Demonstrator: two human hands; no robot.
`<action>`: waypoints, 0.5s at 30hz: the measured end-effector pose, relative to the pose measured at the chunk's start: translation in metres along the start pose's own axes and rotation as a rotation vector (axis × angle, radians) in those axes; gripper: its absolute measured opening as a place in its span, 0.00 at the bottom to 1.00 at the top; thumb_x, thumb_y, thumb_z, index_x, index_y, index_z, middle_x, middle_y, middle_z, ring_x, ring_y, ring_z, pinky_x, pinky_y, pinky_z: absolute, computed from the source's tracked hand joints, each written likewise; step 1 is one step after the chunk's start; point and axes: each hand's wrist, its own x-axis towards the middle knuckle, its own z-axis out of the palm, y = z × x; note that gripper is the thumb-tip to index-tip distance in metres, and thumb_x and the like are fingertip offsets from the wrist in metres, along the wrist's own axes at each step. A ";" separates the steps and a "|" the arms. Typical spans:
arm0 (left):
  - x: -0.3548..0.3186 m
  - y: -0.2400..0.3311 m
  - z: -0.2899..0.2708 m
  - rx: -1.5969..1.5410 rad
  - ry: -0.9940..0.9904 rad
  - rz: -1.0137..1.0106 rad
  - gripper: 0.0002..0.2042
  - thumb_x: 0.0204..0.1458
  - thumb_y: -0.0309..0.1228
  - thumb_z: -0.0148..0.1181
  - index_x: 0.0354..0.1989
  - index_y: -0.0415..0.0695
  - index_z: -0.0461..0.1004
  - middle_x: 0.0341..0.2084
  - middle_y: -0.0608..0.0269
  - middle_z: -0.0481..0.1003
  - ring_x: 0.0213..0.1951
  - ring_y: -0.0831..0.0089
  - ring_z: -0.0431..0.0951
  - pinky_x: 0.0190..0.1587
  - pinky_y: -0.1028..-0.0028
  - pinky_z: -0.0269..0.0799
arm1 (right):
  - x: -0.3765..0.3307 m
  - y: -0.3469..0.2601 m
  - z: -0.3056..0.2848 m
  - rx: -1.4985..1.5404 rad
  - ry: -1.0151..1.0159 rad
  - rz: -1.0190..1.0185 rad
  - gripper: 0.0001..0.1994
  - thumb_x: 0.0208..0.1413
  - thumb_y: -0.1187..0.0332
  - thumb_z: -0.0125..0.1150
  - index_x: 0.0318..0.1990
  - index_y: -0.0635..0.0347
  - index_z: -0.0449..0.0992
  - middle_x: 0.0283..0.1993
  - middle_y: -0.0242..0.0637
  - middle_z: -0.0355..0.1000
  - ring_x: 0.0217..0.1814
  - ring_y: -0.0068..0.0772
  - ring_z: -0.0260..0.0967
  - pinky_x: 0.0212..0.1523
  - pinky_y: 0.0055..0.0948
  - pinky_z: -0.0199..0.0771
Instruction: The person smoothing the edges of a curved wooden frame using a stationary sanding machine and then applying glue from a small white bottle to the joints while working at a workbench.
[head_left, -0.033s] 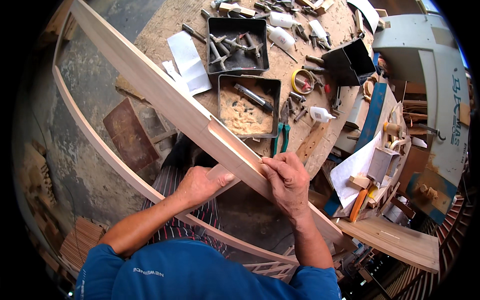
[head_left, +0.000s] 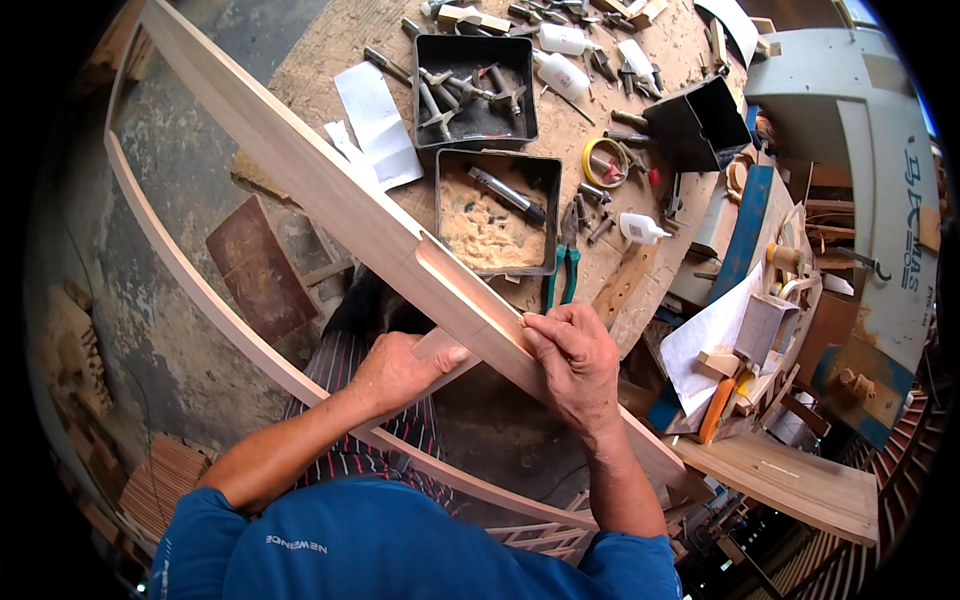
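A long pale wooden rail (head_left: pixel 290 160) runs diagonally from the far left down past both hands. Cut into its edge is a long slot with a rounded end (head_left: pixel 458 274). My left hand (head_left: pixel 395 372) is closed around a short wooden crosspiece (head_left: pixel 434 344) that meets the rail from below, thumb laid along it. At the slot's near right end, my right hand (head_left: pixel 578 365) pinches thumb and forefinger together against the rail. A tiny pale bit shows at those fingertips, too small to name. A thinner curved wooden strip (head_left: pixel 215 310) passes beneath my left forearm.
On the workbench (head_left: pixel 330 40) lie a black tray of router bits (head_left: pixel 418 90), a black tray with sawdust (head_left: pixel 490 240), green-handled pliers (head_left: pixel 565 270), white bottles (head_left: pixel 640 229) and a tape roll (head_left: pixel 590 165). A large grey machine (head_left: pixel 860 130) stands at right.
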 end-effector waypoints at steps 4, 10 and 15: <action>0.000 0.000 0.000 -0.008 -0.005 -0.031 0.37 0.51 0.68 0.52 0.37 0.38 0.81 0.29 0.41 0.80 0.38 0.45 0.81 0.41 0.58 0.75 | -0.001 0.000 -0.006 0.028 -0.063 0.027 0.11 0.50 0.80 0.62 0.41 0.61 0.81 0.34 0.41 0.71 0.37 0.40 0.71 0.39 0.33 0.71; 0.001 0.003 -0.001 -0.004 -0.015 -0.031 0.37 0.52 0.68 0.52 0.37 0.37 0.81 0.28 0.41 0.80 0.37 0.46 0.82 0.41 0.58 0.75 | 0.003 0.005 -0.010 0.018 -0.115 -0.014 0.15 0.49 0.83 0.56 0.44 0.61 0.81 0.36 0.42 0.70 0.39 0.41 0.70 0.42 0.32 0.71; 0.001 0.001 0.001 -0.027 0.007 -0.005 0.36 0.53 0.66 0.52 0.38 0.37 0.81 0.28 0.41 0.80 0.37 0.46 0.82 0.41 0.59 0.75 | 0.008 0.011 -0.008 0.053 -0.141 -0.010 0.18 0.44 0.83 0.51 0.43 0.62 0.80 0.35 0.45 0.70 0.39 0.45 0.70 0.43 0.36 0.71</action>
